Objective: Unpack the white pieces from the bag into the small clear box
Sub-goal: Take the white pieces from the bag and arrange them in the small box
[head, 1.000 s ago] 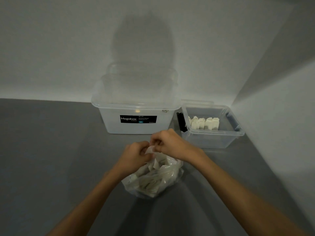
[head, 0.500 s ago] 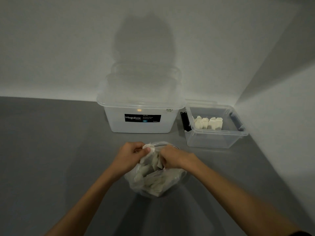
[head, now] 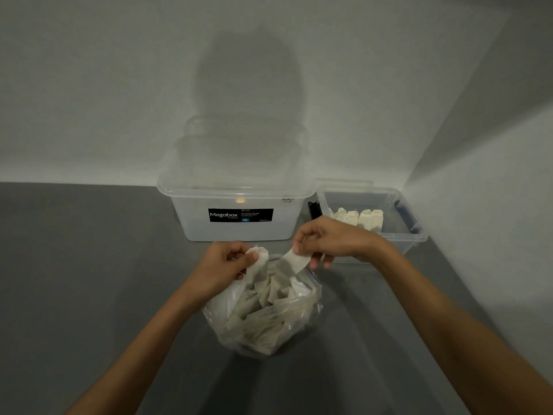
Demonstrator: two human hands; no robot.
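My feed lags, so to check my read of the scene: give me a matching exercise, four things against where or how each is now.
Things: 1 clear plastic bag of white pieces; 2 small clear plastic box; 3 large translucent bin with black label; 4 right hand.
States: A straight behind the bag, at the back wall; B pinches a white piece; C in the right corner, row of pieces inside; D closest to the camera, mouth open.
Pairs: 1-D, 2-C, 3-A, 4-B.
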